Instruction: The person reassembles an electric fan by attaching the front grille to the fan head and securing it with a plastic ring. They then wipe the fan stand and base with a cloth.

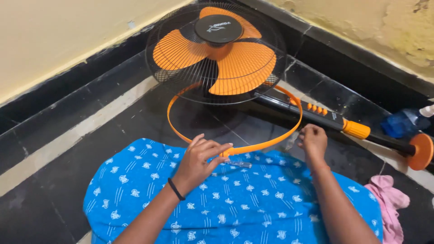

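Note:
A pedestal fan lies on the dark floor, its black wire guard [181, 68] over orange blades [239, 68]. An orange plastic ring [178, 129] lies loose in front of the guard, its near edge on the blue patterned cloth [253, 208] over my lap. My left hand [196, 165] pinches the ring's near edge between thumb and forefinger. A small clear-handled tool [238, 164] lies on the cloth just right of that hand. My right hand [313, 142] is curled beside the ring's right side, with something small and clear at its fingertips; whether it grips it is unclear.
The fan's black pole with an orange-buttoned control panel [318, 110] runs right to an orange end disc [421, 151]. A blue spray bottle [407, 121] stands by the wall and a pink cloth [389, 203] lies at the right. Cream walls meet in the corner behind the fan.

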Demonstrator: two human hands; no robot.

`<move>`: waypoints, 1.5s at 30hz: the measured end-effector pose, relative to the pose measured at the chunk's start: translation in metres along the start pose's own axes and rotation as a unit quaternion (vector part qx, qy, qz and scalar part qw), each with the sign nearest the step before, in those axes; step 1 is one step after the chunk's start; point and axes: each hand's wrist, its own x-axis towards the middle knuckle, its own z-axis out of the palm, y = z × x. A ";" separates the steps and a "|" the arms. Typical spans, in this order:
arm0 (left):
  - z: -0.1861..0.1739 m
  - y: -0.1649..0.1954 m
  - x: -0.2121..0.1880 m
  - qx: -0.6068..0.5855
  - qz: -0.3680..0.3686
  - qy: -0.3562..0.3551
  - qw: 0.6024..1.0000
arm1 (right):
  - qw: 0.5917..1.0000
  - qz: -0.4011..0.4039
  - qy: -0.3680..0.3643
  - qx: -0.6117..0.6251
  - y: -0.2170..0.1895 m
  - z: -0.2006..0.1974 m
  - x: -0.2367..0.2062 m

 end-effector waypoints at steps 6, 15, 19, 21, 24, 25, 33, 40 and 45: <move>-0.003 0.016 0.018 -0.001 0.071 0.028 0.997 | 0.896 0.095 -0.035 -0.433 0.048 -0.009 0.039; -0.023 0.023 0.030 0.009 0.089 0.061 0.994 | 0.889 0.148 0.006 -0.433 0.043 -0.013 0.039; -0.027 0.020 0.039 0.026 0.095 0.055 0.994 | 0.867 -0.005 0.078 -0.493 0.034 -0.014 0.014; -0.031 0.017 0.042 0.025 0.103 0.061 0.992 | 0.867 -0.163 -0.064 -0.466 0.022 0.006 -0.011; -0.035 0.014 0.046 0.012 0.114 0.078 0.990 | 0.827 -0.197 -0.367 -0.377 0.013 0.045 -0.073; -0.037 0.012 0.045 0.006 0.112 0.076 0.991 | 0.805 -0.253 -0.327 -0.426 0.011 0.052 -0.093; -0.037 0.007 0.038 -0.034 0.114 0.083 0.989 | 0.735 -0.461 -0.357 -0.347 0.014 0.075 -0.130; -0.043 0.007 0.037 -0.087 0.119 0.118 0.982 | 0.758 -0.381 -0.331 -0.413 0.015 0.114 -0.136; -0.065 0.004 0.040 -0.133 0.096 0.171 0.972 | 0.781 -0.477 -0.311 -0.258 -0.072 0.055 -0.154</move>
